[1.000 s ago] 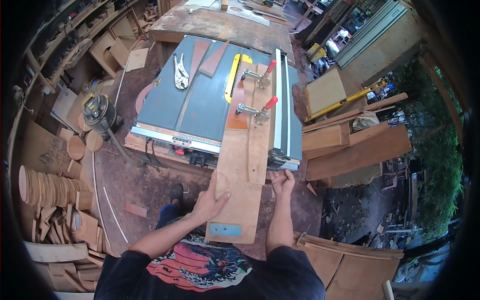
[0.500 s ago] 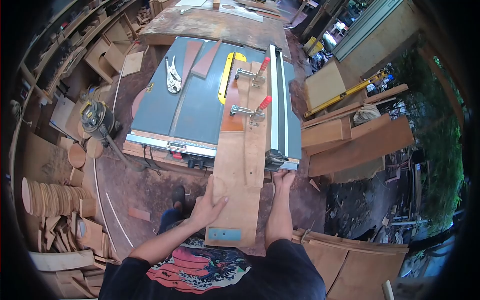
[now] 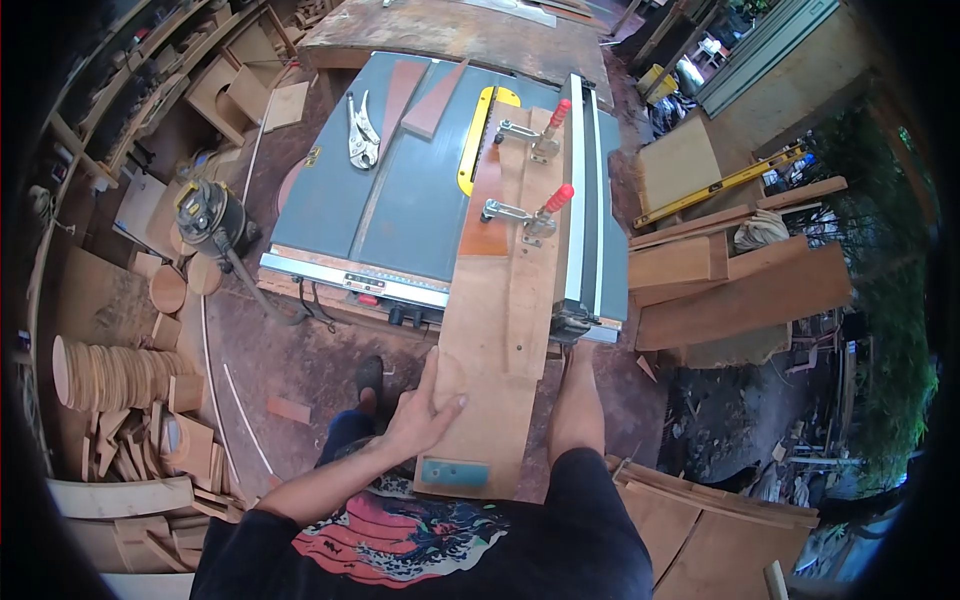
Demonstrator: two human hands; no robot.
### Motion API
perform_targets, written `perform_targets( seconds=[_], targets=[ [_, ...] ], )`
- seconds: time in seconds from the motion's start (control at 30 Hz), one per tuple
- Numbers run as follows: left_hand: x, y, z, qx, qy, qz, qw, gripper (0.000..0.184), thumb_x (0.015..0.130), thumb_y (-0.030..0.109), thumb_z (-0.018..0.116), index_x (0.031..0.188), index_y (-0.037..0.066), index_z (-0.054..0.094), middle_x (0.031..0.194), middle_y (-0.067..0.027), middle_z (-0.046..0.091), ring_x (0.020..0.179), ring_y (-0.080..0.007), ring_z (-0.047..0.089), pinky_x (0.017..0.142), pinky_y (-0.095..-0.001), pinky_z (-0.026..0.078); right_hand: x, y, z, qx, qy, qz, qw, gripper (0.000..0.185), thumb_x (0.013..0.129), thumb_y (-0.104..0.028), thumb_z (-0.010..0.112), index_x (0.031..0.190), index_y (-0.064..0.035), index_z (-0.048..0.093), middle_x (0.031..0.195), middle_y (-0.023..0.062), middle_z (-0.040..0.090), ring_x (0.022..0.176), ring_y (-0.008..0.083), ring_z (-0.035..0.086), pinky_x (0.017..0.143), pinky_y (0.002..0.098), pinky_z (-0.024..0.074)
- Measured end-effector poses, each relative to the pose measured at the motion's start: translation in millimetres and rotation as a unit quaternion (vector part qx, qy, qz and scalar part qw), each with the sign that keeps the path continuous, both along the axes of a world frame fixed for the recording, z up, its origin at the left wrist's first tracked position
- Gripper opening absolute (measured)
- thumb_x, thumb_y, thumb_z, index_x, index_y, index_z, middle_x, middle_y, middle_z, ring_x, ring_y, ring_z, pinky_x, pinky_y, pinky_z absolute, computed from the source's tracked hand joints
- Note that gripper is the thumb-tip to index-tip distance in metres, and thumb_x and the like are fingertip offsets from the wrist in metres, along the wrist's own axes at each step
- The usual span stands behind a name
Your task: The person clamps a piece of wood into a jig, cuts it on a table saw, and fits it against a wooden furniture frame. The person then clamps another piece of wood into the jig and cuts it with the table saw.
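Note:
My left hand (image 3: 425, 418) grips the left edge of a long plywood taper jig (image 3: 490, 400), thumb on top and fingers along its side. The jig lies on the table saw (image 3: 400, 235), beside the rip fence (image 3: 577, 200), and overhangs the front. Two toggle clamps with red handles, a near one (image 3: 540, 212) and a far one (image 3: 540, 133), press on a reddish-brown wood piece (image 3: 485, 235) beside the yellow throat plate (image 3: 466, 170). Below the fence's front end is my right hand (image 3: 582, 350); its fingers are hidden under the rail.
Locking pliers (image 3: 362, 135) and two tapered wood pieces, a left one (image 3: 400, 95) and a right one (image 3: 430, 112), lie on the saw top. A shop vacuum (image 3: 212, 218) stands at left, near stacked wooden discs (image 3: 120, 373). Boards (image 3: 740, 295) lean at right.
The view has shifted, so the saw appears further right and slightly higher. My right hand has slipped further out of sight beneath the rail. The left hand keeps its place on the jig.

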State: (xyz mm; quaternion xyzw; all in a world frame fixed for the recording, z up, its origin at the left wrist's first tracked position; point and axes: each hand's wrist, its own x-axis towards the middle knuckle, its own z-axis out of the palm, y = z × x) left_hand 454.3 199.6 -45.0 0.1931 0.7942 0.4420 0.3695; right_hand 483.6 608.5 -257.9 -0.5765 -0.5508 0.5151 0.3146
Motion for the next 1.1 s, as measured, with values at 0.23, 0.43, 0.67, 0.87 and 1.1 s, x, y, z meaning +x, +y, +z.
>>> perform_targets(
  seconds=[0.23, 0.43, 0.67, 0.87, 1.1],
  targets=[
    [4, -1, -20, 0.071, 0.068, 0.007, 0.995, 0.092, 0.095, 0.029, 0.066, 0.158, -0.001, 0.007, 0.117, -0.0305, 0.067, 0.098, -0.0393, 0.072, 0.085, -0.0410, 0.055, 13, -31, 16, -0.036, 0.074, 0.043, 0.996, 0.067, 0.093, -0.055, 0.050, 0.139, -0.0067, 0.049, 0.131, 0.0167, 0.056, 0.116, 0.0340, 0.057, 0.089, 0.0534, 0.0484],
    [1, -4, -18, 0.060, 0.064, -0.008, 0.996, 0.094, 0.096, 0.035, 0.063, 0.158, 0.001, 0.002, 0.113, -0.0333, 0.067, 0.099, -0.0464, 0.069, 0.092, -0.0471, 0.053, 136, -216, 72, -0.265, 0.213, 0.126, 0.932, 0.084, 0.090, -0.069, 0.049, 0.145, -0.0059, 0.044, 0.141, 0.0191, 0.051, 0.125, 0.0396, 0.052, 0.099, 0.0603, 0.0442],
    [3, -8, -27, 0.121, 0.061, -0.018, 0.991, 0.091, 0.097, 0.032, 0.062, 0.157, -0.002, 0.003, 0.117, -0.0348, 0.065, 0.105, -0.0480, 0.067, 0.093, -0.0482, 0.053, 234, -422, 122, -0.467, 0.537, 0.089, 0.697, 0.098, 0.081, -0.074, 0.063, 0.150, -0.0085, 0.039, 0.149, 0.0182, 0.048, 0.131, 0.0439, 0.049, 0.105, 0.0676, 0.0398],
    [14, -28, -35, 0.155, 0.022, -0.058, 0.986, 0.092, 0.097, 0.026, 0.061, 0.157, -0.002, -0.003, 0.123, -0.0350, 0.062, 0.114, -0.0483, 0.063, 0.099, -0.0478, 0.050, 139, -460, 149, -0.228, 0.385, -0.146, 0.882, 0.075, 0.097, -0.053, 0.059, 0.149, -0.0041, 0.038, 0.143, 0.0159, 0.053, 0.129, 0.0346, 0.054, 0.111, 0.0553, 0.0414],
    [29, -81, -26, 0.168, -0.081, -0.186, 0.965, 0.097, 0.095, 0.021, 0.064, 0.157, -0.002, -0.006, 0.123, -0.0289, 0.063, 0.109, -0.0391, 0.067, 0.096, -0.0442, 0.053, 159, -498, 181, -0.168, 0.429, -0.257, 0.850, 0.063, 0.089, -0.018, 0.066, 0.143, 0.0039, 0.041, 0.133, 0.0174, 0.057, 0.123, 0.0328, 0.058, 0.107, 0.0475, 0.0467]
  ],
)
